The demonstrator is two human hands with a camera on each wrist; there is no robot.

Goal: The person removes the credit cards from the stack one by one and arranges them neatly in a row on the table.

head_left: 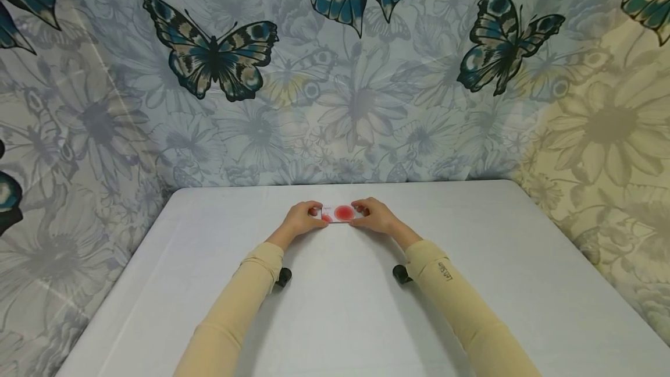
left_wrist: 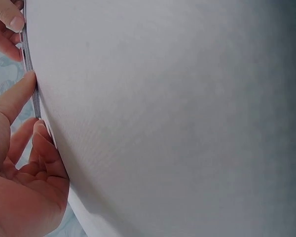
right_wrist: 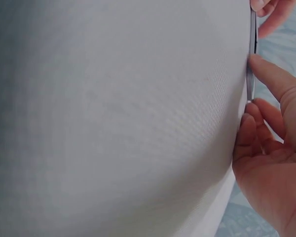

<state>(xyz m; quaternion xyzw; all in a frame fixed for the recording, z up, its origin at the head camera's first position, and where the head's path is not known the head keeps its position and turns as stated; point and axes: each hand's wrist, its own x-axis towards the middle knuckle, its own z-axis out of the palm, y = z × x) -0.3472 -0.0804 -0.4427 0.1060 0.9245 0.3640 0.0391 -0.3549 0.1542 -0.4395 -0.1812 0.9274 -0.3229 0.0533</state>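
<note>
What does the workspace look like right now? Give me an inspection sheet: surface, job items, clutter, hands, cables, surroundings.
Surface: white rectangular table, smooth, evenly lit.
Job's things: thin flat white card with red round spots, lying near the table's far middle; the wrist views show its edge as a slim stack of layers.
Clutter: nothing seen.
Hands: left hand grips the card's left end, right hand its right end; the fingers of each pinch the thin edge.
Cables: nothing seen; a small black wrist-camera mount sits under each beige sleeve.
Surroundings: pale floral fabric with blue butterflies hangs behind and beside the table.
</note>
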